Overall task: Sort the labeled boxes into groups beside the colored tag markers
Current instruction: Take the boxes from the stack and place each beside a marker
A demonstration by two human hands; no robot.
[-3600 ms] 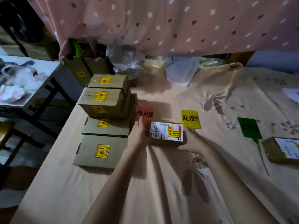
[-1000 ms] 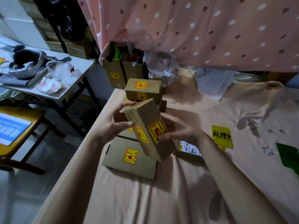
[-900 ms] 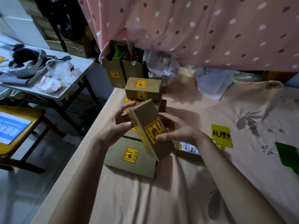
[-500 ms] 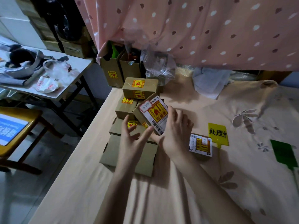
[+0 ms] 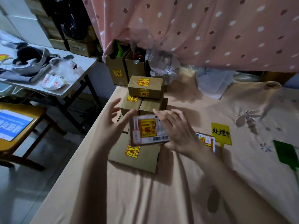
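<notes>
A small brown box (image 5: 149,132) with a white shipping label and a yellow-red sticker faces up, blurred, above the pile of boxes. My right hand (image 5: 178,133) grips its right side. My left hand (image 5: 115,120) is spread at its left edge, one fingertip by the top corner. Under it lies a flat box (image 5: 134,159) with a yellow sticker. Behind stands a stack of brown boxes (image 5: 145,88). Another labeled box (image 5: 207,141) lies beside the yellow tag (image 5: 220,131). A green tag (image 5: 287,153) lies at the right. No red tag is visible.
Two open cartons (image 5: 116,70) and a crumpled plastic bag (image 5: 163,65) stand at the bed's far left corner under a pink dotted curtain (image 5: 194,29). Left of the bed's edge are a cluttered side table (image 5: 76,81) and a wooden stool (image 5: 32,110).
The box taken from the pile was turned from its brown side to its white label. My left hand let go and spread open. The box now lies flatter and lower, over the flat boxes.
</notes>
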